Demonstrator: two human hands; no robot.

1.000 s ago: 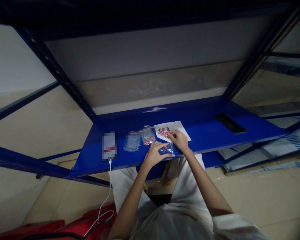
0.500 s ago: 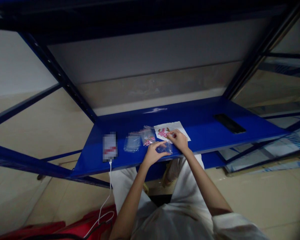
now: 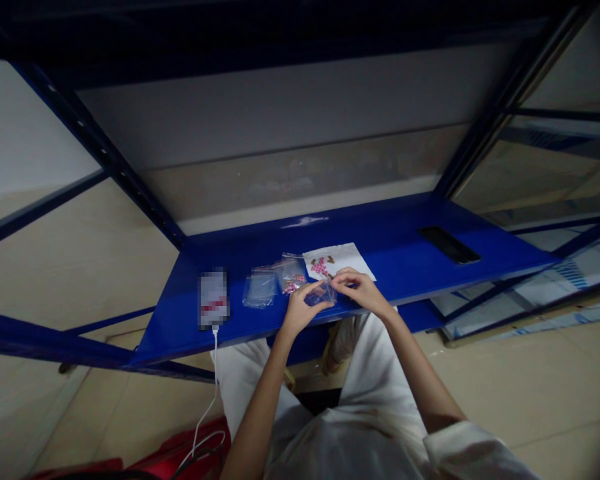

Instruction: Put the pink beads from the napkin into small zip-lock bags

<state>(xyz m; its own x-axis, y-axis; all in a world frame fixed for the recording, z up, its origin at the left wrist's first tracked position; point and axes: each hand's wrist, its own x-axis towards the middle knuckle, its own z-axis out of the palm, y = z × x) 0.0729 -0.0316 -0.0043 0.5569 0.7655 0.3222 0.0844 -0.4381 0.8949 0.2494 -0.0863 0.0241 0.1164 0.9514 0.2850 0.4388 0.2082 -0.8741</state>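
My left hand point(image 3: 300, 308) and my right hand point(image 3: 361, 290) meet over the front of the blue shelf point(image 3: 405, 267), both pinched on a small clear plastic bag point(image 3: 320, 295) held between them. Just behind my right hand lies a white sheet point(image 3: 345, 259) with a heap of small pink pieces point(image 3: 320, 267) and a few brown ones. To the left, two more clear bags lie flat: one with pink pieces point(image 3: 290, 275) and one that looks empty point(image 3: 260, 288).
A blurred white device point(image 3: 213, 299) with a white cable point(image 3: 203, 413) hanging down sits at the shelf's left front. A black phone point(image 3: 449, 245) lies at the right. Red bags point(image 3: 190, 453) are on the floor. Dark blue rack posts and beams frame the shelf.
My right hand left the pink pieces on the sheet and came to the small bag. Both hands now hold the bag, slightly raised off the shelf. The view shifted a little.
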